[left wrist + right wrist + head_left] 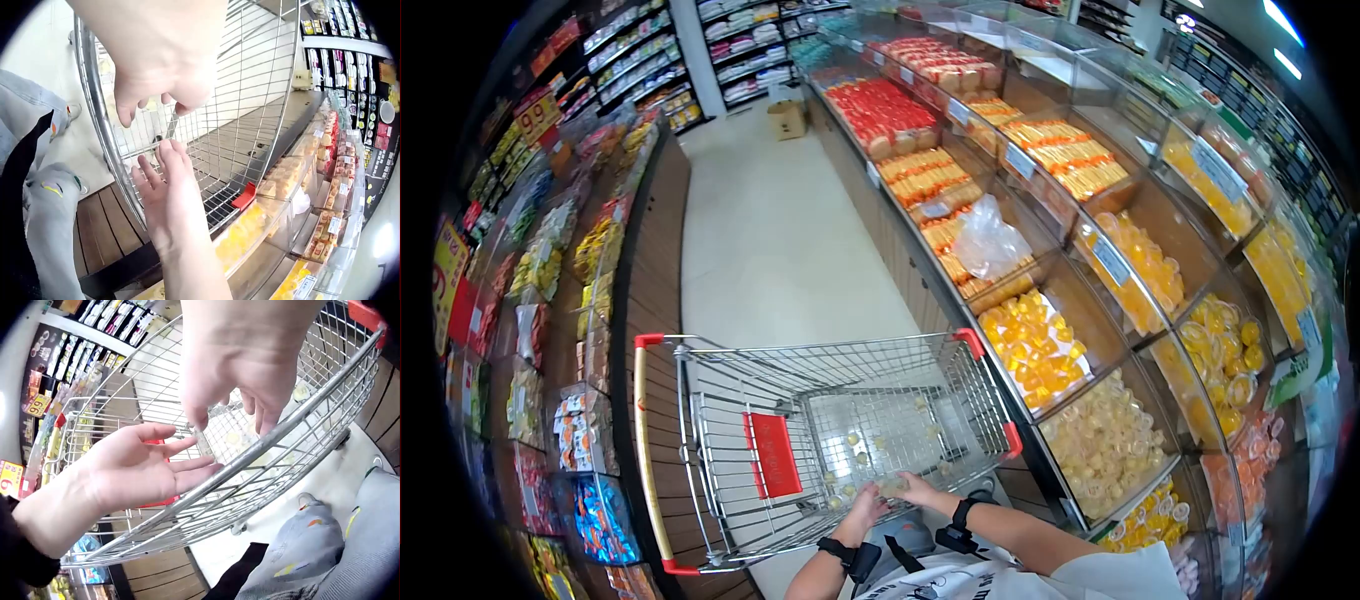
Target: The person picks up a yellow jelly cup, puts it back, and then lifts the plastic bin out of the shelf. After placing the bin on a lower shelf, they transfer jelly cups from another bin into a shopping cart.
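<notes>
My left hand and right hand reach over the near rim of a wire shopping cart, a short gap between them. In the right wrist view the left hand has its palm turned up and its fingers spread. The right hand hangs beside it with fingers loosely bent downward. Nothing shows in either palm. Small pale jelly cups lie scattered on the cart's wire floor below. In the left wrist view, the left hand's back hides part of the basket.
A bin of pale jelly cups stands right of the cart, beside yellow jelly cups. A crumpled plastic bag lies on wrapped snacks. Candy bins line the left. A cardboard box stands down the aisle.
</notes>
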